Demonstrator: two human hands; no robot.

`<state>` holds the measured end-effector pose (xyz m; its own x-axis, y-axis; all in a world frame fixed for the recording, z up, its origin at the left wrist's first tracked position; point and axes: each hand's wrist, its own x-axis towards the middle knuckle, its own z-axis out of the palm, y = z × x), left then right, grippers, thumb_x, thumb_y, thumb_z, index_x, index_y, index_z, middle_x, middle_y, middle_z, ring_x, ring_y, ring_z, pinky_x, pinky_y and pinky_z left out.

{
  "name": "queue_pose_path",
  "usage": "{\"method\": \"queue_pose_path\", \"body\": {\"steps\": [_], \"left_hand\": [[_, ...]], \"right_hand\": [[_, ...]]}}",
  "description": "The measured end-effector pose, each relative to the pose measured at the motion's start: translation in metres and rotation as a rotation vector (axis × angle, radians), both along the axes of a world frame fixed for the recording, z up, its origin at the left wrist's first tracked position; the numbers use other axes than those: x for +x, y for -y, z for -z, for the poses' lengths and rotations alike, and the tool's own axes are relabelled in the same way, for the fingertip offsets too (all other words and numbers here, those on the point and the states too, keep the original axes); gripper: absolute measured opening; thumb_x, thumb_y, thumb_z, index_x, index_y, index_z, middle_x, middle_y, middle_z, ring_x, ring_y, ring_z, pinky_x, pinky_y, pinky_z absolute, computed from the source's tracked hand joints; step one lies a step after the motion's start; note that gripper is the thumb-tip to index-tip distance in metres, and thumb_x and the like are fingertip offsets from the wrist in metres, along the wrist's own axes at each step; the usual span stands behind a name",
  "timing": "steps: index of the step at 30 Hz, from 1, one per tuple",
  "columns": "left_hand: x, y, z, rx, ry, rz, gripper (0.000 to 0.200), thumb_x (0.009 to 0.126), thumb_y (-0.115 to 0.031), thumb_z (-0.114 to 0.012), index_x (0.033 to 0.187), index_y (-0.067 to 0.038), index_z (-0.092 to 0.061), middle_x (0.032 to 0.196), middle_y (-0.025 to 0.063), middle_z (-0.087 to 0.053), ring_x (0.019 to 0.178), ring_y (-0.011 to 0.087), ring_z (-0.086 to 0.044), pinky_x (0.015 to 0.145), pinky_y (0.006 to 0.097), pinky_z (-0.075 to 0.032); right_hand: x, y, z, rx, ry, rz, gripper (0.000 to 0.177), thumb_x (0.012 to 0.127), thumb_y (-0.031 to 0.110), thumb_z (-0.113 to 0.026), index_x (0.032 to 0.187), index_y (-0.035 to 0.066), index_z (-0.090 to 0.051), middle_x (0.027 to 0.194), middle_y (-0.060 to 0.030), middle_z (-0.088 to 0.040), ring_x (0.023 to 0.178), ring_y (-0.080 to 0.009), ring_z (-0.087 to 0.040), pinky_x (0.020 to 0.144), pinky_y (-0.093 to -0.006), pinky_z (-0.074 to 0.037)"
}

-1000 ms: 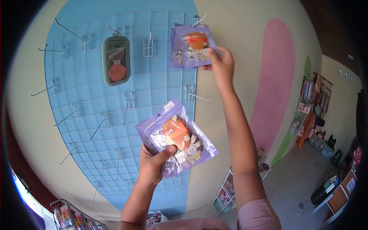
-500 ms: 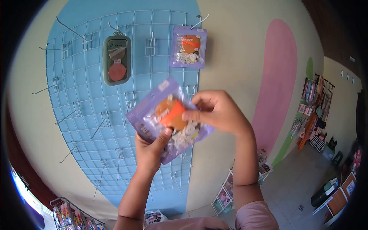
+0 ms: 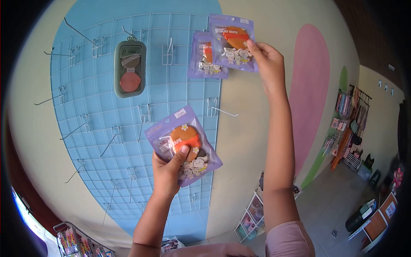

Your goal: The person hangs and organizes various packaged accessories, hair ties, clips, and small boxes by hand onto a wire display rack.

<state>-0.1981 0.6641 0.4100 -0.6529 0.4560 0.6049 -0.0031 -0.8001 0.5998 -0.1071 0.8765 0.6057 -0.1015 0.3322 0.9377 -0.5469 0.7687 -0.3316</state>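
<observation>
My right hand (image 3: 266,58) pinches a purple tape packet (image 3: 233,43) by its right edge and holds it up at the top of the wire grid. Behind it, partly covered, hangs another purple packet (image 3: 205,60) of the same design. Lower down, my left hand (image 3: 169,169) grips a tilted purple packet (image 3: 184,132), thumb across its front; any further packets behind it are hidden. Each packet has a clear window showing an orange round shape and white cartoon animals. The hook that bears the hanging packet is covered by the raised one.
A white wire grid (image 3: 98,112) with several protruding hooks covers the blue wall. A green case (image 3: 130,68) hangs at its upper left. A white shelf rack (image 3: 252,216) stands low at right, and a packed display rack (image 3: 70,240) at lower left.
My right hand has drawn one packet away from those in my left hand and raised it up and right, before the hanging packet. My left hand stays low with its packet.
</observation>
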Motion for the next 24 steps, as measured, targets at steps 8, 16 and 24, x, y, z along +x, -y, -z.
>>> {"method": "queue_pose_path", "body": {"steps": [8,16,24], "left_hand": [[-0.001,0.000,0.004,0.004,-0.006,-0.002,0.034,0.084,-0.009,-0.069,0.112,0.001,-0.052,0.103,0.0127,-0.064,0.088,0.0193,-0.067,0.075,0.0338,-0.057],[0.002,-0.004,-0.008,-0.029,0.014,-0.035,0.037,0.089,-0.018,-0.065,0.116,0.000,-0.048,0.107,0.0103,-0.060,0.095,0.0169,-0.062,0.081,0.0333,-0.053],[0.001,-0.009,-0.023,0.038,-0.221,-0.208,0.046,0.092,-0.020,-0.060,0.128,-0.005,-0.037,0.114,0.0103,-0.053,0.103,0.0172,-0.056,0.084,0.0349,-0.051]], "right_hand": [[-0.034,-0.030,0.001,-0.054,0.074,-0.099,0.034,0.084,0.027,-0.071,0.094,-0.006,-0.069,0.082,-0.0058,-0.068,0.074,-0.0085,-0.060,0.068,-0.0224,-0.047],[-0.052,-0.027,0.046,0.207,-0.220,0.623,0.036,0.085,0.034,-0.069,0.098,0.000,-0.065,0.083,-0.0020,-0.064,0.079,-0.0101,-0.059,0.072,-0.0245,-0.046],[0.017,0.064,0.082,0.276,0.694,-0.352,0.024,0.085,0.022,-0.071,0.091,0.001,-0.061,0.081,0.0010,-0.061,0.072,-0.0047,-0.055,0.064,-0.0228,-0.046]]}}
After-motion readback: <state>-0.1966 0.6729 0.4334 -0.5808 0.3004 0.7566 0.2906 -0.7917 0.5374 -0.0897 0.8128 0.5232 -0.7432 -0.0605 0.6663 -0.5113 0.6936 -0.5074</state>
